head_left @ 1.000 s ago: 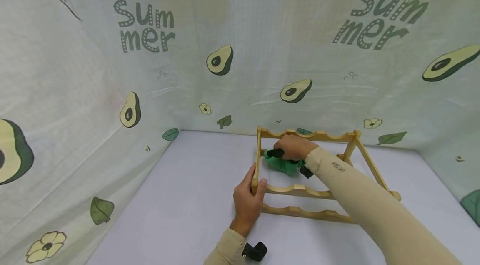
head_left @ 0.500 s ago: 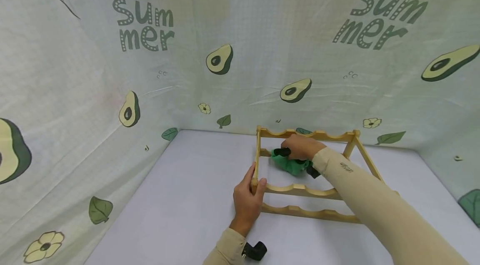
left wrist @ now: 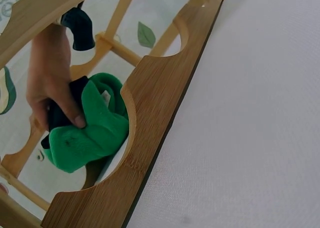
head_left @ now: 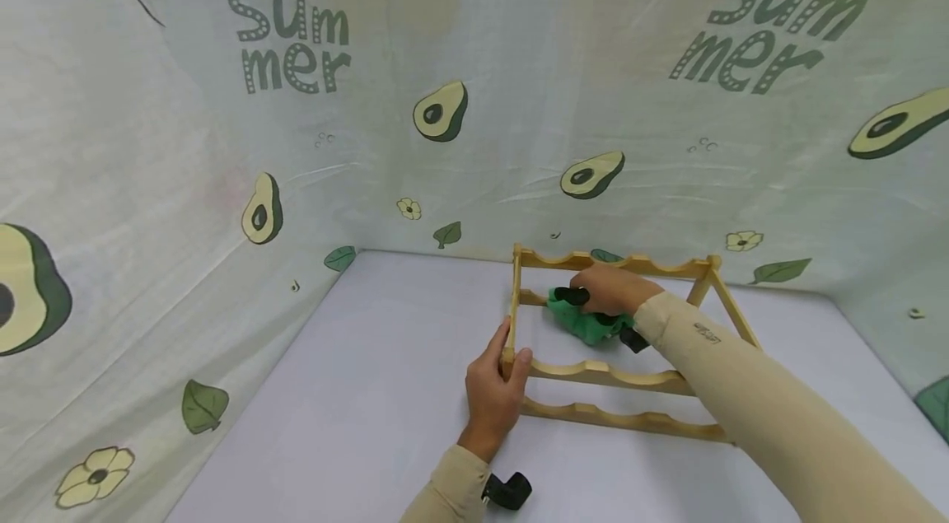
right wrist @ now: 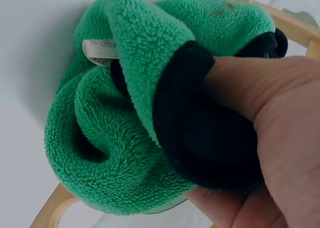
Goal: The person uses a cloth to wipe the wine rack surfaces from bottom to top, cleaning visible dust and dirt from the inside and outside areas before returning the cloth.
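Observation:
A light wooden rack with scalloped rails, like a wine rack point(head_left: 596, 373), stands on the table. My left hand point(head_left: 492, 395) grips its near left corner post, thumb on the inner side and fingers along the outer side. Inside the frame my right hand point(head_left: 615, 289) holds a bunched green terry cloth point(head_left: 591, 327) with a black section. In the right wrist view, thumb and fingers pinch the black part, and a small white label point(right wrist: 100, 50) sticks out of the folds. The left wrist view shows the cloth behind the scalloped rail point(left wrist: 152, 100); my left hand is outside that view.
The white tabletop point(head_left: 356, 391) stretches left of and in front of the rack. A pale curtain point(head_left: 504, 95) printed with avocados, leaves and lettering hangs along the back and sides. My right forearm point(head_left: 756, 391) reaches across the rack's right side.
My right hand has moved rightward inside the rack with the green cloth. The left hand keeps its grip on the corner post. The head view has shifted slightly.

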Available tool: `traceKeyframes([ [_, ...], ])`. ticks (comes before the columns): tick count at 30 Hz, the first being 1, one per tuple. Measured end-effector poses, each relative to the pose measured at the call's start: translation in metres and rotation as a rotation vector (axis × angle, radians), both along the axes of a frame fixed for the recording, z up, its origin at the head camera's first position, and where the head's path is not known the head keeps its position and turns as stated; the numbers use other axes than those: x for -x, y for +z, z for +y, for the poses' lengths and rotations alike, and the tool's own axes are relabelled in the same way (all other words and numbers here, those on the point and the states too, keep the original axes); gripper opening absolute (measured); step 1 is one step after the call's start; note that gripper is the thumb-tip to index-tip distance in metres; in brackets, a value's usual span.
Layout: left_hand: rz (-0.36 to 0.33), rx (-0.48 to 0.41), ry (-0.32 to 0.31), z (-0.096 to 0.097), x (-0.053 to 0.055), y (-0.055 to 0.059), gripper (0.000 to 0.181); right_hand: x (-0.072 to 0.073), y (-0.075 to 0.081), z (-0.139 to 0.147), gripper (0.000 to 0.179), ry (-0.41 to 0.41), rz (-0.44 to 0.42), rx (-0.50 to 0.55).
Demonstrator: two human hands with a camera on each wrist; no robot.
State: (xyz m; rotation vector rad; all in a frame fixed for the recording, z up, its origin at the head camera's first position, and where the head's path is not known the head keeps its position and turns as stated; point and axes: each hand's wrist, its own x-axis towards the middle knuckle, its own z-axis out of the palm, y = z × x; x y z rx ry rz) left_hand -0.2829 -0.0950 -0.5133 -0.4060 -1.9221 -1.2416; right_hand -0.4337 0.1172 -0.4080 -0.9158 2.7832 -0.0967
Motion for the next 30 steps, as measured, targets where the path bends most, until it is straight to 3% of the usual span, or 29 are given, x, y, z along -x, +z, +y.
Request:
traceKeyframes([
  [8, 0.0, 0.008, 0.006, 0.001, 0.0, 0.001, 0.049, -0.001, -0.003, 0.01, 0.034, -0.017, 0.013, -0.024],
  [22, 0.046, 0.038, 0.055, 0.001, 0.0, 0.003, 0.055, -0.007, -0.001, 0.041, 0.014, -0.083, 0.025, -0.09],
  [30, 0.051, 0.039, 0.074, 0.001, -0.001, 0.003, 0.057, -0.01, -0.007, 0.06, 0.018, -0.154, 0.024, -0.129],
])
